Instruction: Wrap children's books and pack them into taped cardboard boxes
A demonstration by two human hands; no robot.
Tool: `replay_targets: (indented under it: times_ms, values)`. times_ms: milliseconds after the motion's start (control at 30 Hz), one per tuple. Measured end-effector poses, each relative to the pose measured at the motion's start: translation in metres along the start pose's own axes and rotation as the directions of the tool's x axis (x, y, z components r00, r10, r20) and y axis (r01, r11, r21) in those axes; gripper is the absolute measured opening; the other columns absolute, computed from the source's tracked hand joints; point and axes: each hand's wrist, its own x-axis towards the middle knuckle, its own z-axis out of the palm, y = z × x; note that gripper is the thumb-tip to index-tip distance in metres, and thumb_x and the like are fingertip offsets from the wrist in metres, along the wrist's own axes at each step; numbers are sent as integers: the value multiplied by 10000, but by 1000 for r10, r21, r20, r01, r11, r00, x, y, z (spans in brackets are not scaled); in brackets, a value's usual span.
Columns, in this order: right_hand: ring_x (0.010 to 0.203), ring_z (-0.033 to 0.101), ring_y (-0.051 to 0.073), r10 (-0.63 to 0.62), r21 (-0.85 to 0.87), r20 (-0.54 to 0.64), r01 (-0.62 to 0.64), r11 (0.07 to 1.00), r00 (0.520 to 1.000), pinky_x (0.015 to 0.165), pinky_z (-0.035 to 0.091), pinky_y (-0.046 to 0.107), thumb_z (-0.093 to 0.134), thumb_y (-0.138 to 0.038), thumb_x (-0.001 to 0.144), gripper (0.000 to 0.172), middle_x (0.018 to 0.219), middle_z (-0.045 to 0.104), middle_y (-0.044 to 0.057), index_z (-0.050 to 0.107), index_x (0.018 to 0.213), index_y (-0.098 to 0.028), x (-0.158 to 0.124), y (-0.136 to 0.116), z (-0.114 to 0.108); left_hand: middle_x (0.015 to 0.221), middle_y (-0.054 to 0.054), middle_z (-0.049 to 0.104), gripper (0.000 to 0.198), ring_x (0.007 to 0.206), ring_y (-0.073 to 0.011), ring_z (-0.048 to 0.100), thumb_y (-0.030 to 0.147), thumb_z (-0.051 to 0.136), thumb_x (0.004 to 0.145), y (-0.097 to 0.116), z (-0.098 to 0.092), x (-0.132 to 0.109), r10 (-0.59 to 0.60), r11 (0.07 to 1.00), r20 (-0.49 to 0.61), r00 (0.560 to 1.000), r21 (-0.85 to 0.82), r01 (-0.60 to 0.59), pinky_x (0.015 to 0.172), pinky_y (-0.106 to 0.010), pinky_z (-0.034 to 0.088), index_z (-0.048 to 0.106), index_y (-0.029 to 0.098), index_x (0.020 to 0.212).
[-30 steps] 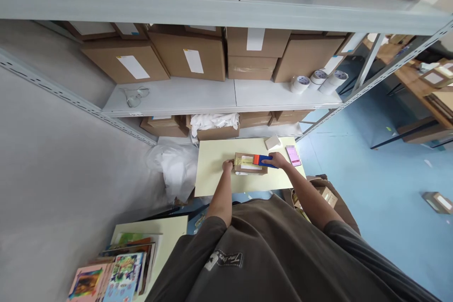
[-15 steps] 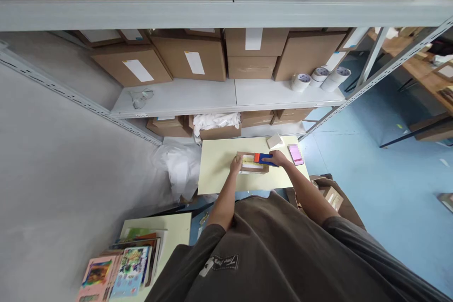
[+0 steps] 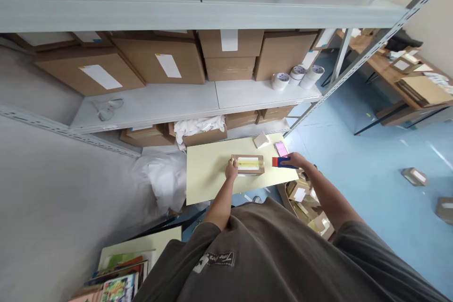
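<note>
On the pale yellow table [image 3: 205, 177] lies a small cardboard box [image 3: 260, 168] with a white label and a yellowish strip of tape along its top. My left hand [image 3: 231, 169] grips the box's left end. To the right of the box, clear of it, my right hand [image 3: 295, 160] is closed around a blue and red-orange tape dispenser [image 3: 283, 163], its red end towards the box. Just behind the dispenser is a phone [image 3: 281, 148] with a pink screen. A small white block-like item [image 3: 261, 140] sits at the table's back edge.
Shelving [image 3: 159, 101] with cardboard boxes and several tape rolls [image 3: 281, 81] stands beyond the table. A large open carton [image 3: 288, 200] of packed boxes is at the right. White plastic bags [image 3: 166, 174] lie left; books [image 3: 118, 288] are on a lower-left table.
My right hand has drawn the tape dispenser off the box to the right. My left hand stays on the box's left end. The view has turned a little to the right.
</note>
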Motion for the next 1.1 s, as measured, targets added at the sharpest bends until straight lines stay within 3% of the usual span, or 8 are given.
replay_targets:
  times_ms: [100, 200, 367, 533, 700, 800, 900, 1100]
  values:
    - [841, 734, 248, 61, 32, 10, -62, 998, 998, 669, 466, 278, 813, -734, 765, 585, 942, 804, 113, 822, 944, -177, -14, 20, -6, 1240, -179, 778, 488, 1170, -337, 741, 515, 428, 1108, -8, -6, 7, -21, 999, 34, 999, -41, 22, 967, -392, 545, 626, 189, 1413]
    - [851, 733, 232, 26, 80, 11, -26, 996, 1000, 672, 471, 263, 798, -728, 789, 568, 964, 806, 92, 815, 962, -187, -19, -2, -4, 1262, -176, 774, 453, 1217, -324, 722, 495, 449, 1101, -25, -22, 19, -18, 993, 50, 999, -116, 23, 991, -376, 544, 676, 178, 1332]
    - [850, 723, 233, -102, 48, -42, 104, 993, 994, 670, 469, 258, 754, -839, 762, 660, 926, 795, 81, 792, 907, -196, -17, -90, 0, 1240, -142, 797, 453, 1181, -281, 739, 524, 463, 1090, -58, -61, 41, -13, 965, 100, 995, -260, 38, 975, -347, 556, 731, 179, 1210]
    - [844, 732, 239, -183, -34, -35, 182, 983, 983, 641, 450, 262, 716, -843, 810, 664, 940, 800, 97, 796, 948, -198, -13, -194, 1, 1232, -183, 796, 391, 1201, -325, 728, 479, 610, 1028, -85, -113, 45, -98, 975, 47, 994, -196, 105, 1013, -386, 532, 747, 144, 1174]
    - [983, 752, 273, -246, -126, 1, 244, 962, 969, 692, 484, 269, 750, -807, 815, 630, 1055, 807, 129, 813, 985, -203, -11, -280, 14, 1305, -107, 780, 407, 1257, -250, 705, 490, 505, 1063, -89, -147, 28, 77, 948, -116, 990, -298, -109, 1086, -345, 516, 740, 225, 1264]
    - [1005, 759, 282, -263, -137, 48, 267, 954, 964, 730, 515, 277, 777, -794, 800, 657, 1078, 808, 139, 812, 1054, -189, -15, -312, 22, 1365, -106, 757, 518, 1273, -254, 700, 588, 508, 1058, -73, -145, 16, 128, 942, -97, 987, -300, -152, 1082, -350, 526, 672, 236, 1400]
    - [1017, 764, 290, -214, -123, 25, 216, 969, 976, 769, 538, 289, 802, -769, 794, 693, 1098, 806, 150, 793, 1144, -170, -20, -320, 22, 1412, -104, 735, 596, 1299, -282, 689, 596, 516, 1060, -55, -134, 6, 109, 964, -98, 989, -233, -130, 1094, -380, 521, 559, 238, 1534]
    - [1040, 761, 304, -154, -92, -5, 153, 984, 988, 782, 546, 299, 846, -735, 767, 686, 1139, 798, 163, 786, 1150, -169, -20, -264, 4, 1408, -107, 741, 592, 1265, -282, 711, 571, 471, 1090, -11, -84, -8, 70, 983, -78, 995, -166, -82, 1038, -369, 544, 507, 238, 1578]
